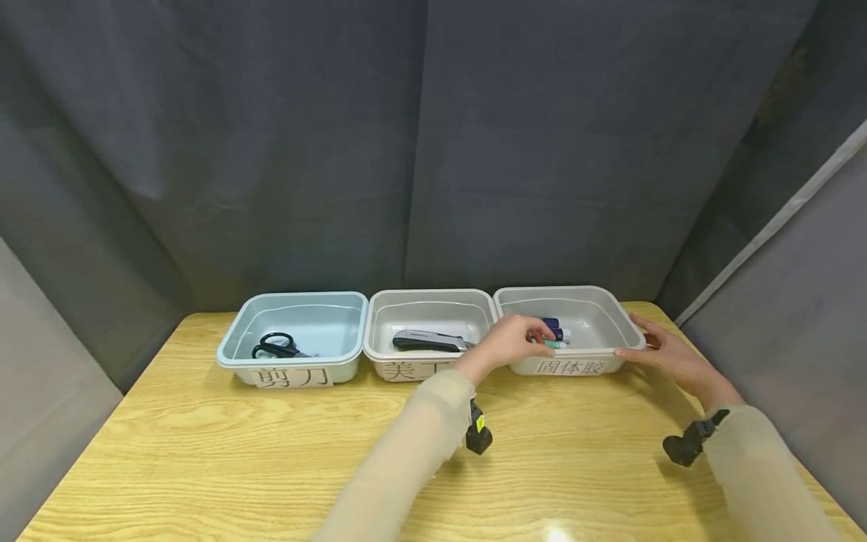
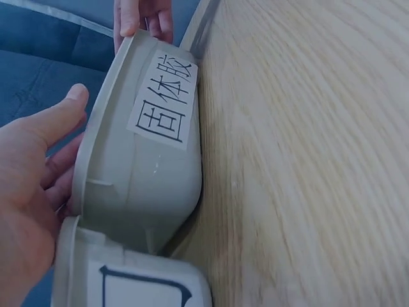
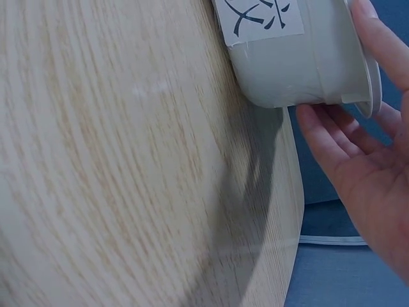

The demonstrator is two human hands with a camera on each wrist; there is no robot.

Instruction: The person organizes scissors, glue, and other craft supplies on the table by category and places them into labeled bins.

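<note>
My left hand (image 1: 512,340) reaches over the front rim of the right-hand grey plastic bin (image 1: 592,320), labelled 固体胶. Its fingers are beside several glue sticks, among them a navy one (image 1: 561,334) and a green one with a white end (image 1: 557,345). In the left wrist view the thumb (image 2: 61,118) is straight and apart from the fingers, whose tips are hidden behind the rim. My right hand (image 1: 670,357) holds the same bin at its right end, with the thumb on the front rim and the fingers against the end wall.
A middle grey bin (image 1: 433,297) holds a utility knife (image 1: 428,341). Left of it, a light blue bin (image 1: 298,301) holds black-handled scissors (image 1: 276,345). All three stand in a row along the back of the wooden table (image 1: 271,459), before a dark curtain (image 1: 305,150).
</note>
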